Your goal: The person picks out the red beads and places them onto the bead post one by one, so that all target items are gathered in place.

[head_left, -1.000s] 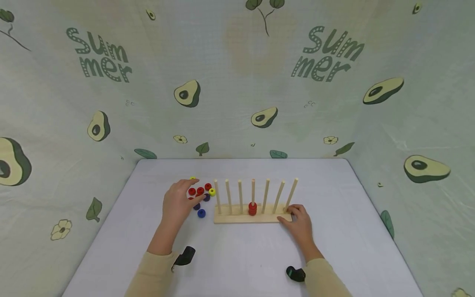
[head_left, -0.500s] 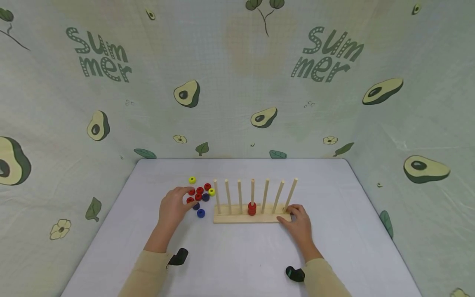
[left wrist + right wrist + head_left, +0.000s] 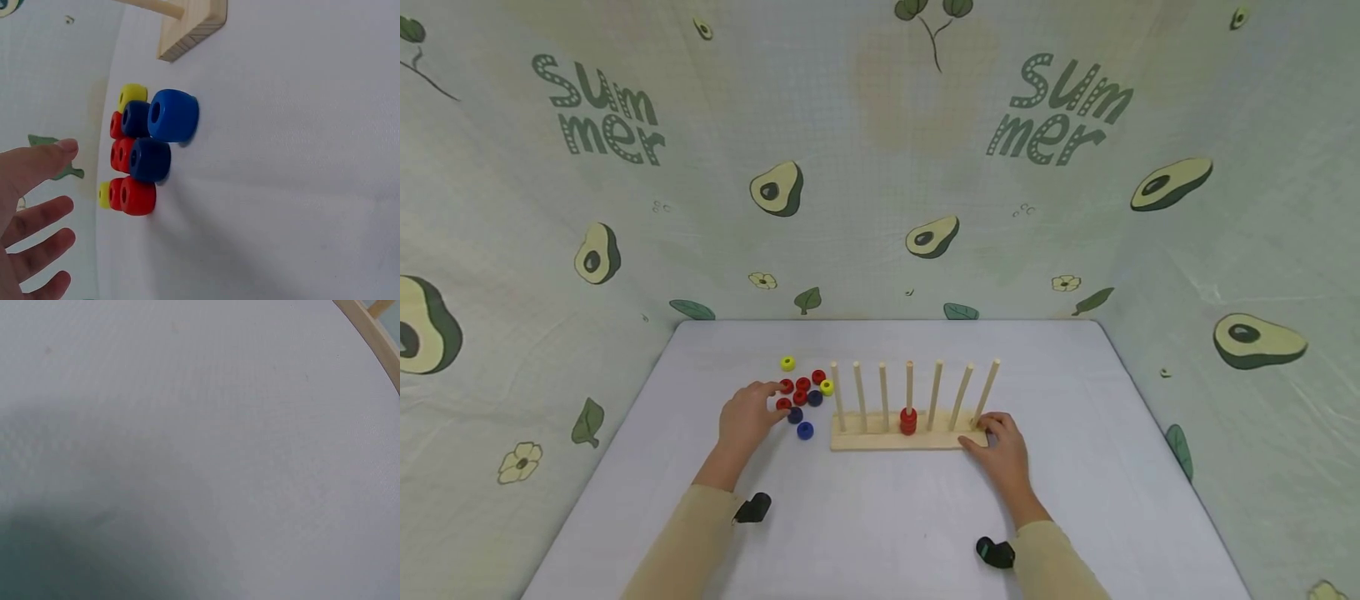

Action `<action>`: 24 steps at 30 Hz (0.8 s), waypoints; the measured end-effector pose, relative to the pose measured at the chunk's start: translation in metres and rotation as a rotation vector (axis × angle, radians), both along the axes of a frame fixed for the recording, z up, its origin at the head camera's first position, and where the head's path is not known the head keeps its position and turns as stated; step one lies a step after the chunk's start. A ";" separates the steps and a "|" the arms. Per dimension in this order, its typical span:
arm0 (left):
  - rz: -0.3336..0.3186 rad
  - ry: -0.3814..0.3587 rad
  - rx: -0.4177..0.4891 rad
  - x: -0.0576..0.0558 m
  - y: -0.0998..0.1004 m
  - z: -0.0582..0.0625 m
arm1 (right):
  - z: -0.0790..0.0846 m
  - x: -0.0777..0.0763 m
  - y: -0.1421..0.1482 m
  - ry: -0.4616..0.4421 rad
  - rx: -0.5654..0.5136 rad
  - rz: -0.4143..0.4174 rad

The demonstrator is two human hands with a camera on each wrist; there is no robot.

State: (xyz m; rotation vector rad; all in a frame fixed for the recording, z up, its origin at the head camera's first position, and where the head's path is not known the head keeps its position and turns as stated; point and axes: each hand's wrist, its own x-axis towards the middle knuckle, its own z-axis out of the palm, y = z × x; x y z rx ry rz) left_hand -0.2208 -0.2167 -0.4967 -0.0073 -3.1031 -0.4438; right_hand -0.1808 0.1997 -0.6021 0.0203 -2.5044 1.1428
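Over the near-left side of a cluster of loose beads, my left hand (image 3: 747,421) hovers with thumb and fingers spread apart. In the left wrist view nothing lies between them. The cluster has red beads (image 3: 139,196), dark blue beads (image 3: 150,160), a brighter blue bead (image 3: 173,115) and yellow beads (image 3: 133,95). A wooden peg rack (image 3: 887,443) with several upright pegs stands to the right, red beads (image 3: 908,422) stacked on its middle peg. My right hand (image 3: 1006,458) grips the rack's right end, thumb in front, fingers behind. The right wrist view shows mostly tabletop.
The white tabletop (image 3: 880,525) reaches back to a patterned cloth (image 3: 850,275) with avocado prints. Pale sleeves cover both forearms, and a black wrist device (image 3: 754,508) sits on the left one, another black device (image 3: 996,552) on the right.
My left hand has drawn back leftward and slightly down from over the beads, uncovering more of them, including the far yellow one. The right hand and the rack stay in place.
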 end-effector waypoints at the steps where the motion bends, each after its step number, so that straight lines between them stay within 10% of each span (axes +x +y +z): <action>1: 0.002 -0.012 -0.002 -0.001 -0.001 -0.002 | 0.000 0.000 0.000 -0.002 -0.001 0.001; 24: 0.089 -0.091 0.240 -0.022 -0.017 -0.048 | -0.001 -0.001 0.001 -0.005 -0.004 -0.006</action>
